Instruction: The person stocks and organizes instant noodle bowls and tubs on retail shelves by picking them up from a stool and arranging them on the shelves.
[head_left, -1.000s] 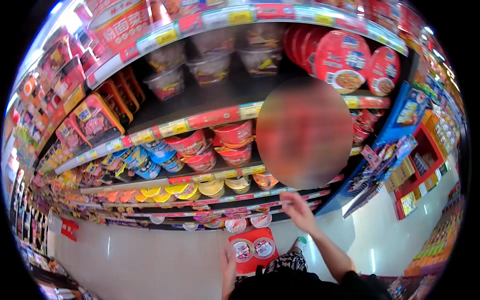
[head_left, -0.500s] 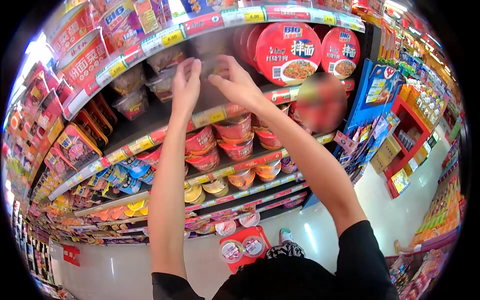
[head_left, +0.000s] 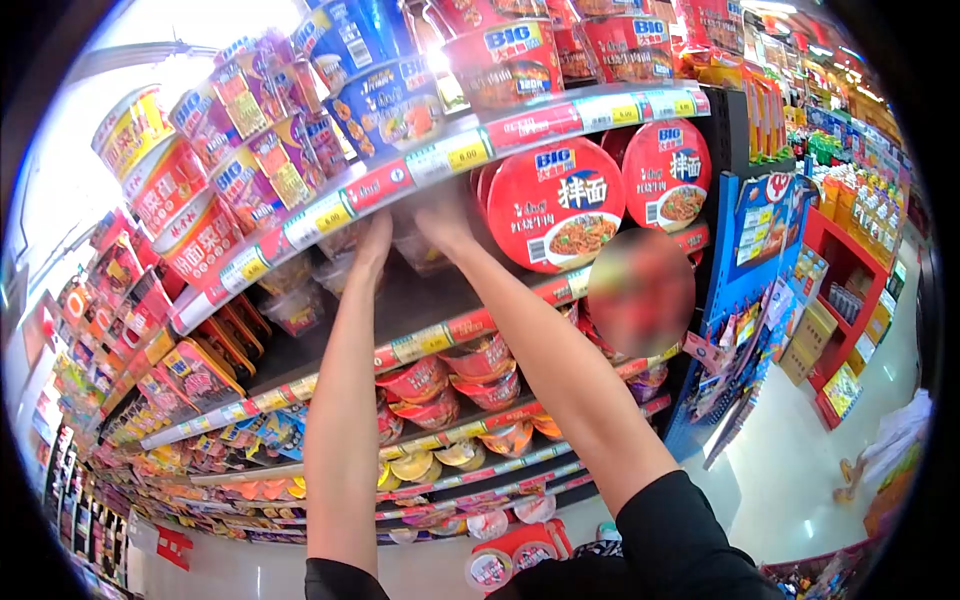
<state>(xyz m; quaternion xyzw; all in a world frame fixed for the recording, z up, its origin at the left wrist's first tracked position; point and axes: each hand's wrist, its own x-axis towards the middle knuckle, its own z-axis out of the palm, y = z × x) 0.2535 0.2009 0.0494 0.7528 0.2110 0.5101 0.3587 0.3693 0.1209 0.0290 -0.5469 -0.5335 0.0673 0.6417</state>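
Both my arms are stretched into a shelf bay, under a price-tagged shelf edge (head_left: 400, 172). My left hand (head_left: 374, 240) is beside clear plastic tubs of packed food (head_left: 338, 272), its fingertips hidden by the shelf edge. My right hand (head_left: 443, 222) is blurred, and its fingers are mostly out of sight. Just below and between the hands, another clear tub (head_left: 422, 252) shows in part; I cannot tell whether either hand grips it. To the right of my right hand stand large round red noodle bowls (head_left: 556, 205), lids facing out.
Above, stacked noodle cups (head_left: 385, 105) line the upper shelf. Red bowls (head_left: 425, 382) fill the shelf below. Flat black-and-red packs (head_left: 205, 370) stand at the left. A blue display rack (head_left: 735, 270) closes the right end. On the floor is a red stool (head_left: 525, 540) bearing two round-lidded tubs.
My view has tilted up, showing more of the upper shelf. Both hands have gone deeper into the bay, so their fingers, visible before, are now largely hidden.
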